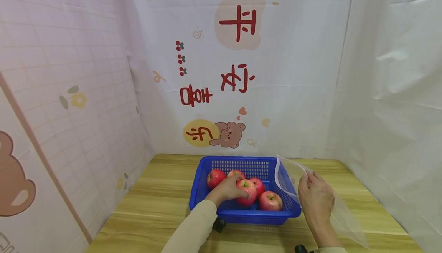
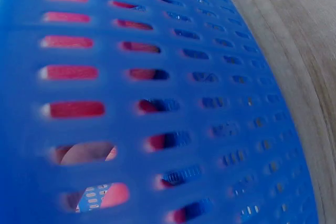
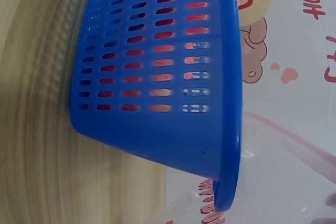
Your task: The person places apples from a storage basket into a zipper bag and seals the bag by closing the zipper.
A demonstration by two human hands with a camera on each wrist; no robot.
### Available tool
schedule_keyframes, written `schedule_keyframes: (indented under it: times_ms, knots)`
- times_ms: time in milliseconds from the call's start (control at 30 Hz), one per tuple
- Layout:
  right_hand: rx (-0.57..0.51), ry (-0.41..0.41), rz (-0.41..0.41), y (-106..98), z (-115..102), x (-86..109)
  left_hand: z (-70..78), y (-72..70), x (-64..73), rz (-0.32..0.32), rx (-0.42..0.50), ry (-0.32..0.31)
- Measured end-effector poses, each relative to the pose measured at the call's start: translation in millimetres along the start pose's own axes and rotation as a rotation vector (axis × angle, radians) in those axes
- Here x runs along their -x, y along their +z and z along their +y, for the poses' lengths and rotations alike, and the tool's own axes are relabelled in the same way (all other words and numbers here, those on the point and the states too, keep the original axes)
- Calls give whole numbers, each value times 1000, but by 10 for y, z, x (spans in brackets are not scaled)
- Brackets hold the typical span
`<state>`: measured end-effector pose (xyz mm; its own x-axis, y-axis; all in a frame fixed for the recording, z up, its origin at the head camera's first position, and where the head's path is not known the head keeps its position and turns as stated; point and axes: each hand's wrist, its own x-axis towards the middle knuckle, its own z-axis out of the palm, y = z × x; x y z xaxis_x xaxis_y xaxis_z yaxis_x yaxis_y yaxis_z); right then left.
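Left hand [image 1: 226,190] curled round rounded red-and-yellow apple [image 1: 247,197], thumb on near side, fingers beyond, probably spanned so smooth fruit cannot slip. Apple at middle of near edge of blue perforated plastic basket [image 1: 257,214]; whether lifted off floor, cannot tell. Right hand [image 1: 315,198] pinches clear plastic bag [image 1: 347,219] beside basket's right edge, seemingly keeping bag's mouth parted. Streaky red apple [image 1: 271,201] in basket's near right corner; three plain red apples [image 1: 215,179] farther back, basket walls likely preventing rolling. White printed cloth [image 1: 293,72] beyond far edge of wood-grain table [image 1: 159,191].
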<state>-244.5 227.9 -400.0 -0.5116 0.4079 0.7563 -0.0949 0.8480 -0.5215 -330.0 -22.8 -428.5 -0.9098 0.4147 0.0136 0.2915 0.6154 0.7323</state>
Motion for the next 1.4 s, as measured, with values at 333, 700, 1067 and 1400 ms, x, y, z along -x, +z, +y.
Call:
schedule_keyframes:
  times_ms: [333,700,1067,1400]
  knots:
    - [12,56,-33,0,-6,-23,85,-36,-51,67,14,-33]
    - [-2,60,-28,3,-8,-19,192,-73,-84,160,100,9]
    - [-6,79,-26,6,-9,-17,297,-85,-111,228,129,19]
    - [-8,49,-11,14,-4,0,405,-54,-143,274,178,-33]
